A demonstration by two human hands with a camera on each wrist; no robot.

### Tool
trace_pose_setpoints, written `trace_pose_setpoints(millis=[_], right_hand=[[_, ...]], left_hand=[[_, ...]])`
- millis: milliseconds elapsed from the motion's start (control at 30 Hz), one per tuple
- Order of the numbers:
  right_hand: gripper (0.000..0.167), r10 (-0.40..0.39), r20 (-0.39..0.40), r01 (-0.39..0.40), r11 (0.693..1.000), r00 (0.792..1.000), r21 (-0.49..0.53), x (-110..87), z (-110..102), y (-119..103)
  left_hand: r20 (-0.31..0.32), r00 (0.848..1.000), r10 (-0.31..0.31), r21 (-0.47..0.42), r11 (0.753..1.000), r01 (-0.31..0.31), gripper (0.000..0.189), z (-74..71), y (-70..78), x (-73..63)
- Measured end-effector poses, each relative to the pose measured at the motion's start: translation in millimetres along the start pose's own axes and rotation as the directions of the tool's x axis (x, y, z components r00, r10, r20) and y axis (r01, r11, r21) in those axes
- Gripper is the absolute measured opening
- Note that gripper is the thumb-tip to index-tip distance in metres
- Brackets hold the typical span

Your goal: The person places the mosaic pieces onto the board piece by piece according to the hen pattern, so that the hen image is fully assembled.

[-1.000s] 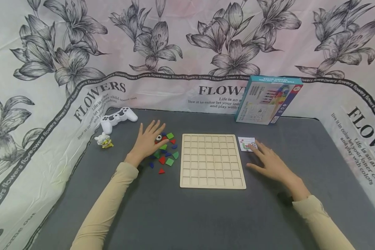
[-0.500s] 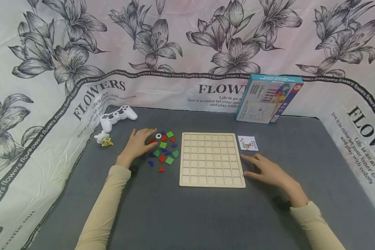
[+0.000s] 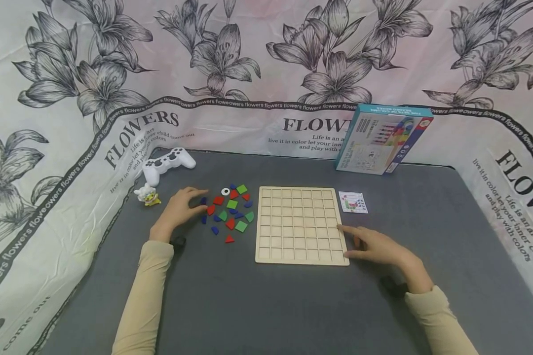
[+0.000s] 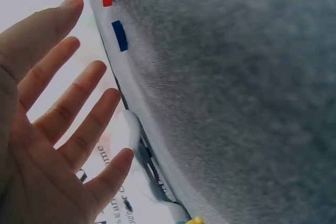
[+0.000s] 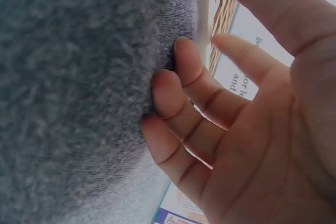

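My left hand (image 3: 176, 209) hovers at the left side of scattered flat pieces in red, green and blue, its fingertips close to a red piece (image 3: 210, 210). In the left wrist view the palm and spread fingers hold nothing. A white ring-like piece with a dark centre (image 3: 225, 191) lies at the back of the group. My right hand (image 3: 379, 246) is at the right edge of a wooden grid board (image 3: 299, 226), index finger and thumb apart at its rim. In the right wrist view the other fingers bend loosely near the grey cloth.
A small printed pattern card (image 3: 353, 202) lies right of the board. Behind it stands a teal box (image 3: 382, 140). A white game controller (image 3: 169, 163) and a small yellow-and-white figurine (image 3: 148, 195) sit at the back left. A flowered cloth (image 3: 231, 128) hangs behind.
My left hand has drawn leftward off the pieces, uncovering several of them. The right hand has moved from the card toward me, down to the board's right edge.
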State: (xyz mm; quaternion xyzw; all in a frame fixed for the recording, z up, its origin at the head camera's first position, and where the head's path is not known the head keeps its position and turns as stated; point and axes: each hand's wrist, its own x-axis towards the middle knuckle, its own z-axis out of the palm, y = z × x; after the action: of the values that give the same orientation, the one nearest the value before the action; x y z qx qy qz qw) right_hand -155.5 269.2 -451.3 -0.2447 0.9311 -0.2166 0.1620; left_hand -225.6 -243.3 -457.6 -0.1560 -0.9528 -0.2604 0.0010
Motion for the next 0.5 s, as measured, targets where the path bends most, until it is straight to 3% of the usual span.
trace_pose_setpoints(millis=[200, 500], right_hand=[[0.073, -0.013, 0.022, 0.012, 1.000, 1.000, 0.020, 0.6, -0.9, 1.5], [0.072, -0.036, 0.026, 0.035, 0.998, 0.999, 0.048, 1.2, 1.5, 9.5]], left_hand=[[0.017, 0.999, -0.029, -0.010, 1.000, 0.029, 0.041, 2.0, 0.2, -3.7], [0.017, 0.997, -0.080, 0.045, 0.996, 0.079, 0.033, 8.8, 6.8, -3.0]])
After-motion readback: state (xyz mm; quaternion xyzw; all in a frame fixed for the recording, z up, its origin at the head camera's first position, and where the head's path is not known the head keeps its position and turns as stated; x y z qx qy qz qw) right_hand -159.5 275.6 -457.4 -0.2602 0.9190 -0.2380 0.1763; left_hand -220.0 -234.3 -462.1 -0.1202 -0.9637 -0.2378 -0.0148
